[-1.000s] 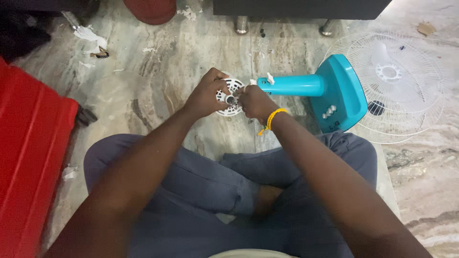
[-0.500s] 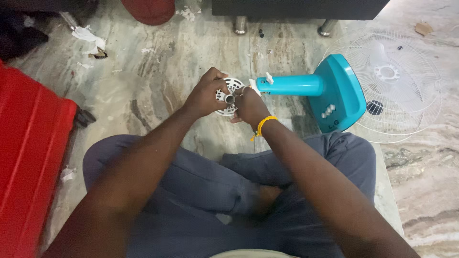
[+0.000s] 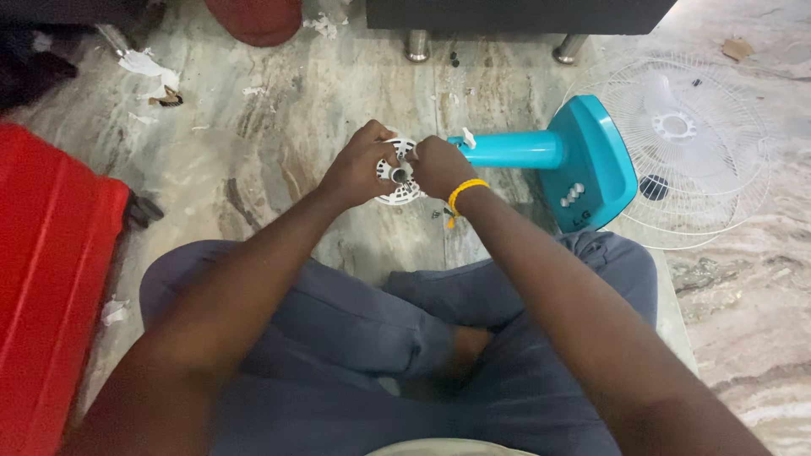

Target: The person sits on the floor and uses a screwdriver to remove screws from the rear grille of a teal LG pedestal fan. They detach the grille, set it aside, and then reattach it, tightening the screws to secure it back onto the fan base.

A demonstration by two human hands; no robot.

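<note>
Our left hand (image 3: pixel 359 169) and right hand (image 3: pixel 438 165) cover most of the white fan part (image 3: pixel 397 173). The red case (image 3: pixel 51 279) runs off the left edge. We cannot identify the floor scraps (image 3: pixel 148 72).

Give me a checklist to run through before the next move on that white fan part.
1. Left hand grips the white round part: ok.
2. Right hand on the same part: ok.
3. Part held clear of the floor: cannot tell.
4. Teal stand lies on its side, beside the hands: ok.
5. White grille flat on the floor, away from the hands: ok.
6. Small dark bits lie loose under the wrist: not ok.
</note>
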